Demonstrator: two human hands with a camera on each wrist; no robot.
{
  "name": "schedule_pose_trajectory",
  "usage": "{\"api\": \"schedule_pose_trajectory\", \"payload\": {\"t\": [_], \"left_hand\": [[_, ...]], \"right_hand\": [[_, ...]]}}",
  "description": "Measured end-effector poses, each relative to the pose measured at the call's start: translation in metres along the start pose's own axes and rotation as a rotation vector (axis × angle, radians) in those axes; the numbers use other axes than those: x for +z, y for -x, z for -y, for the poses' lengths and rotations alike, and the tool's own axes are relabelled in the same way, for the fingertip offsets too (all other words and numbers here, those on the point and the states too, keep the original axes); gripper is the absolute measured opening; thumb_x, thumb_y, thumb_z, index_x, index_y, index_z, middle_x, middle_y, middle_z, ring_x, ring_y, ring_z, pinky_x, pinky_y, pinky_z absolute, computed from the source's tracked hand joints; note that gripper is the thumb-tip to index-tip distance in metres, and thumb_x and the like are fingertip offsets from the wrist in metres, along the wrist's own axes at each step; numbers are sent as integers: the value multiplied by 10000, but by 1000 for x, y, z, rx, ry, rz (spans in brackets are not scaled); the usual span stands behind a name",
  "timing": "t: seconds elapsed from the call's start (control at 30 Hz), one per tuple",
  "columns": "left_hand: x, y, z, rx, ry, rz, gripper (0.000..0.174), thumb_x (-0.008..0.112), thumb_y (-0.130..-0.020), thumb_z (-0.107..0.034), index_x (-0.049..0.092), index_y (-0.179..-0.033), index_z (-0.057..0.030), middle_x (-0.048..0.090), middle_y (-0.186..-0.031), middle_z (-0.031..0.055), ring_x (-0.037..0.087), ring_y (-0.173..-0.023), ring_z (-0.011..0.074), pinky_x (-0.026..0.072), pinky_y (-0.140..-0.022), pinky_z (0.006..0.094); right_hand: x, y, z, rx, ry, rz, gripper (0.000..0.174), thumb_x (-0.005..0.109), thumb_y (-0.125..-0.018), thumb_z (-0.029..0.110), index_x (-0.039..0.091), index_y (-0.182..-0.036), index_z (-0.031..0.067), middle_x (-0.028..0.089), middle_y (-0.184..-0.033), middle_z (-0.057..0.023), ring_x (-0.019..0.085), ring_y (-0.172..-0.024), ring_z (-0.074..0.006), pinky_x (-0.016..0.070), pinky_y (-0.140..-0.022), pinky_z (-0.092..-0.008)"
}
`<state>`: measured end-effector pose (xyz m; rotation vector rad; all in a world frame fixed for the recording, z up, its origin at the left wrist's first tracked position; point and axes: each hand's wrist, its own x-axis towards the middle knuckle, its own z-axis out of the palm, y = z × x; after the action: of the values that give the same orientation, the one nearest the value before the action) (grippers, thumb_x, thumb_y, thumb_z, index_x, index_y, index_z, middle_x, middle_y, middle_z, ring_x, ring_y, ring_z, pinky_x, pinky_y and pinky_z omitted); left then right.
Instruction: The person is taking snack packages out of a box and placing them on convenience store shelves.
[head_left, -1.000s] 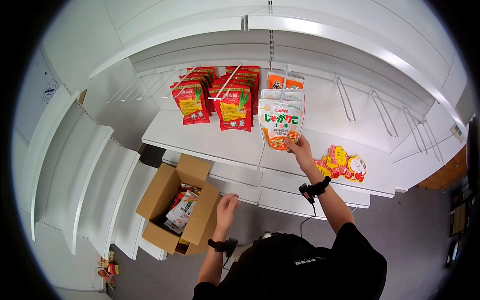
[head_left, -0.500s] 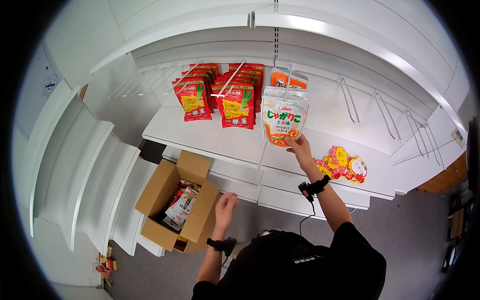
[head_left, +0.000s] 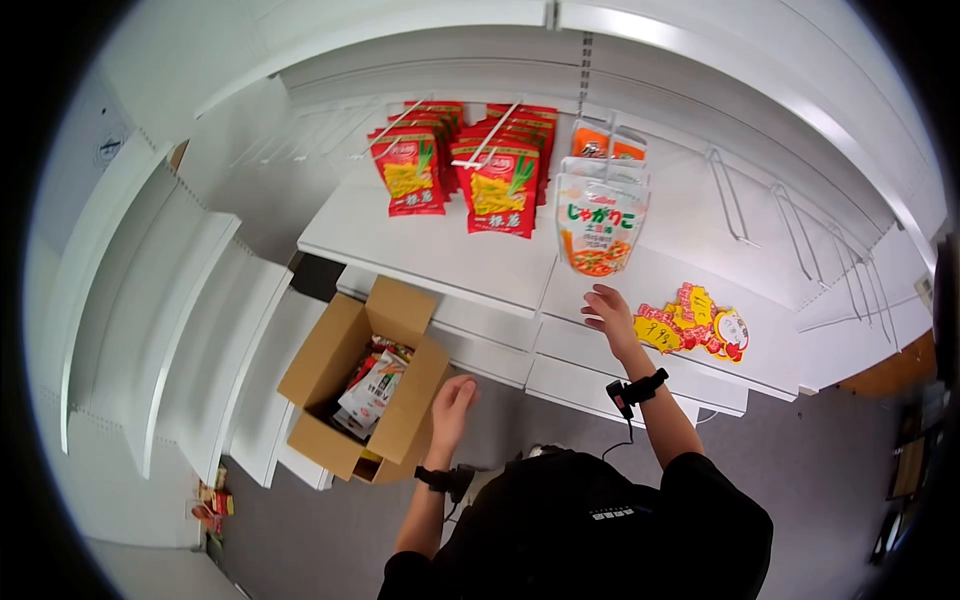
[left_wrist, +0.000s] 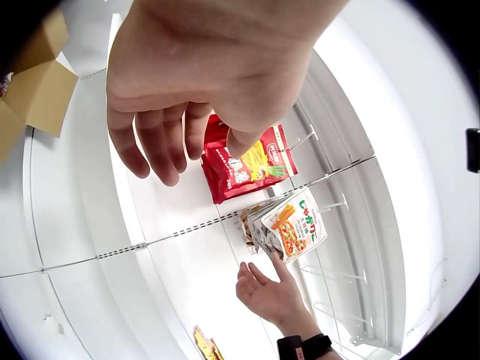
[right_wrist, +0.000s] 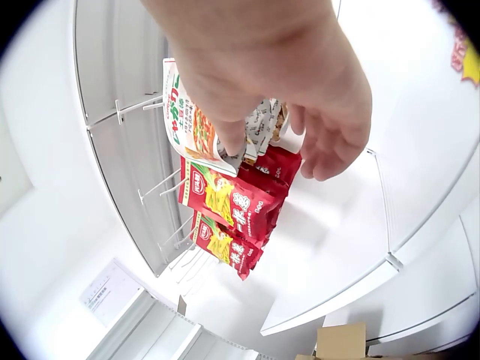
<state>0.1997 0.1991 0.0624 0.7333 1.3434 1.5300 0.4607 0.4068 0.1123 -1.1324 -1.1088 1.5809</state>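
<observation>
Your right hand [head_left: 612, 318] has its fingers loosely spread, pinching nothing; the white snack bag [head_left: 601, 225] hangs just past their tips, though I cannot tell whether they touch. A stray brush could swing it into the red packets [head_left: 501, 190] to their left. Your left hand [head_left: 456, 404], fingers loosely curled, could bump the carton [head_left: 408, 400] beside them by drifting

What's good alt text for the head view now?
An empty right hand is just below a white pouch hanging over a shelf, with red bags hanging to the pouch's left. The left hand, also empty, is beside an open box of packets.
</observation>
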Motion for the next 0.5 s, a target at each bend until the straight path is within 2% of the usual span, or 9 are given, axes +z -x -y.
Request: {"api": "schedule_pose_trajectory", "payload": {"t": [0.1, 0.3, 0.5], "left_hand": [[-16, 3, 7, 0, -14, 7, 229, 556, -933, -232, 598, -1066, -49, 615, -996, 21, 604, -834, 119, 469, -748, 244], [-54, 13, 7, -28, -51, -22, 246, 547, -937, -250, 592, -1074, -51, 609, -1013, 21, 597, -851, 118, 465, -758, 248], [-116, 28, 16, -87, -9, -161, 294, 555, -926, -320, 590, -1045, -53, 609, -997, 24, 598, -854, 129, 463, -769, 261]], "right_hand": [[8, 3, -15, 66, 16, 27, 554, 642, -856, 332, 437, -1271, 26, 574, -1086, -63, 584, -946, -182, 482, -814, -322], [40, 13, -32, 163, 5, 98, 520, 651, -848, 323, 473, -1233, 23, 575, -1074, -68, 588, -925, -187, 485, -787, -324], [90, 16, -55, 210, 49, 198, 459, 620, -869, 319, 498, -1207, 34, 582, -1081, -63, 589, -943, -197, 488, -798, -327]]}}
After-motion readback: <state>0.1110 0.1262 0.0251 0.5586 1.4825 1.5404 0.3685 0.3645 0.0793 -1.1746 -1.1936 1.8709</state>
